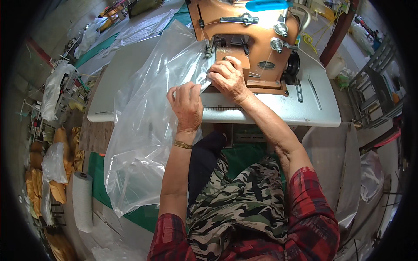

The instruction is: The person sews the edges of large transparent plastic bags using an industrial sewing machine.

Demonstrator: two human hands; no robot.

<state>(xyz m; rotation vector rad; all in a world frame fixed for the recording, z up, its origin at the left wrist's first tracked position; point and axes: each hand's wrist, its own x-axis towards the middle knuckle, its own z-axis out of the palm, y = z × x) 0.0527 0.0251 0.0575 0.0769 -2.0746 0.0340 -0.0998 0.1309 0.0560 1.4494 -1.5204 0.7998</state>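
A large clear plastic sheet (146, 108) runs from the sewing machine's needle area over the table's left part and hangs down beside my leg. My left hand (187, 106) is closed, its curled fingers gripping the sheet at its right side. My right hand (228, 80) pinches the gathered edge of the same sheet just in front of the presser foot (209, 51). The copper-coloured sewing machine (261, 48) stands directly beyond my right hand, with thread running through its tension knobs. My right fingertips are partly hidden behind the knuckles.
Tweezers (314, 92) lie on the right of the pale machine table (278, 106). Near the machine's base is a slotted metal plate (299, 91). A white roll (82, 202) stands at lower left, by yellow-brown bundles (58, 165). A metal rack (374, 82) is at right.
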